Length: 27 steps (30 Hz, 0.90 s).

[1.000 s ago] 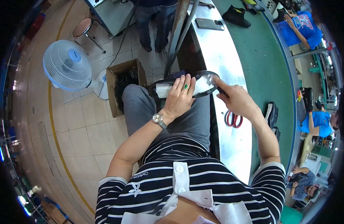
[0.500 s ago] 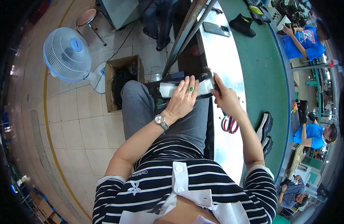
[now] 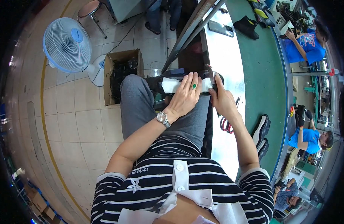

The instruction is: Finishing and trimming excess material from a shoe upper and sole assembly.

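Note:
Across my thighs, beside the bench edge, lies a black shoe-like piece with a flat white upper face (image 3: pixel 171 85). My left hand (image 3: pixel 185 93) lies on it, its fingers stretched out over the white face. Near the piece's right end my right hand (image 3: pixel 223 99) is closed around a slim dark tool with a reddish tip (image 3: pixel 209 71). The tool's exact kind and most of its handle are hidden by the fingers. Red-handled scissors (image 3: pixel 226 126) lie on the bench just below my right wrist.
The metal bench (image 3: pixel 226 145) runs along my right, with a phone (image 3: pixel 220 28) on it. Beyond it, a green belt (image 3: pixel 271 80) carries a black shoe upper (image 3: pixel 247 27) and white-soled shoes (image 3: pixel 261 130). At left are a carton (image 3: pixel 107 80) and a fan (image 3: pixel 67 44). Several people work at right.
The view has shifted slightly. Both hands stay on the piece; the right hand and its tool have moved only a little. A bystander's legs behind the bench have shifted.

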Available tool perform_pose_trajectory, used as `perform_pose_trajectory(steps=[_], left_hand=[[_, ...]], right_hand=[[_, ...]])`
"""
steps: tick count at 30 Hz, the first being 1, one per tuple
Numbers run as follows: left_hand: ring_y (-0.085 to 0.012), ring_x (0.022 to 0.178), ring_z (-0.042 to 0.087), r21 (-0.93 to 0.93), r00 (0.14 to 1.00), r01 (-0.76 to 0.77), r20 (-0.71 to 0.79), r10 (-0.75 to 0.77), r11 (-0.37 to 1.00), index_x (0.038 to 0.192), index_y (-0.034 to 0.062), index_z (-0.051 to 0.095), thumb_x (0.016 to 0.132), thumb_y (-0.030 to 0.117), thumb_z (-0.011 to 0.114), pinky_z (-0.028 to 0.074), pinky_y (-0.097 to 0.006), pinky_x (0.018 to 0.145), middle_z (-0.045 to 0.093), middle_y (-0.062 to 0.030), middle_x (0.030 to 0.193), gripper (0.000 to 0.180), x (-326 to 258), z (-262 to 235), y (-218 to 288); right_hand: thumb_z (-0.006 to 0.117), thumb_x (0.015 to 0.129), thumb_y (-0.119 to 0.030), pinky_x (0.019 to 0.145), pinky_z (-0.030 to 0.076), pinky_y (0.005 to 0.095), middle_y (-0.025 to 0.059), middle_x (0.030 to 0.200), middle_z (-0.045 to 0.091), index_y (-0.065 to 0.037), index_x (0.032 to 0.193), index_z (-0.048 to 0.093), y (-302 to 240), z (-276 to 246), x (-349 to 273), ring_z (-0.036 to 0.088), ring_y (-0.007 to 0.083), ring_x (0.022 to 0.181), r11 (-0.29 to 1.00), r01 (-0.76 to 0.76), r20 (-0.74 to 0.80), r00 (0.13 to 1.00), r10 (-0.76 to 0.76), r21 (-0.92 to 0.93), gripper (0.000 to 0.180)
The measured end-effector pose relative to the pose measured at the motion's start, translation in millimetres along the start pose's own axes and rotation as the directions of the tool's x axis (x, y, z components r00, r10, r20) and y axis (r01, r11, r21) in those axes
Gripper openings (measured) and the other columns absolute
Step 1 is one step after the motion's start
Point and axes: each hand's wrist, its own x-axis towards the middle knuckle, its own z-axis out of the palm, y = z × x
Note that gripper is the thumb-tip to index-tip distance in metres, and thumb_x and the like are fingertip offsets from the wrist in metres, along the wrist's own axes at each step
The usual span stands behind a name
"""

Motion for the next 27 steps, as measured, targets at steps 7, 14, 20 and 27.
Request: perform_pose_trajectory(steps=[7,14,20,27], left_hand=[[-0.0416,0.12,0.05,-0.002,1.0,-0.021,-0.006,0.021,1.0,0.119,-0.0142,0.051,0.078,0.009,0.059,0.038,-0.045,0.106,0.051,-0.0282,0.123,0.048,1.0,-3.4,0.8],[-0.0403,0.115,0.051,-0.04,0.998,-0.008,-0.059,0.006,0.999,0.112,-0.016,0.053,0.082,0.004,0.052,0.041,-0.045,0.102,0.053,-0.0263,0.117,0.037,-2.8,-3.1,-2.0],[-0.0336,0.108,0.05,0.02,0.981,0.124,0.148,-0.126,0.992,0.118,-0.0142,0.051,0.082,0.008,0.05,0.038,-0.043,0.102,0.054,-0.0237,0.115,0.042,6.4,-38.9,-19.6],[-0.0373,0.121,0.048,0.145,0.993,-0.004,0.12,-0.014,0.989,0.126,-0.0138,0.047,0.081,0.009,0.058,0.035,-0.043,0.108,0.051,-0.0241,0.126,0.052,-15.2,-25.0,-22.1]], right_hand=[[0.053,0.092,-0.013,0.058,0.047,0.0496,0.0227,0.065,0.062,-0.008,0.146,0.024,-12.3,0.3,-8.5,0.062,0.0421,0.059,0.993,0.086,-0.055,0.995,-0.082,0.075,0.062],[0.054,0.091,-0.015,0.056,0.048,0.0499,0.0234,0.061,0.061,-0.009,0.146,0.022,-23.3,-3.3,-9.8,0.061,0.0423,0.058,0.986,0.159,-0.137,0.979,-0.15,0.054,0.064],[0.054,0.09,-0.012,0.054,0.047,0.0496,0.0206,0.061,0.061,-0.01,0.147,0.022,-21.8,-9.8,-6.9,0.062,0.038,0.055,0.958,0.186,0.017,0.982,-0.187,-0.216,0.065],[0.053,0.09,-0.01,0.048,0.048,0.0462,0.0192,0.061,0.062,-0.011,0.15,0.013,-40.2,11.1,-11.6,0.062,0.0365,0.05,0.965,0.15,-0.009,0.988,-0.156,-0.214,0.072]])
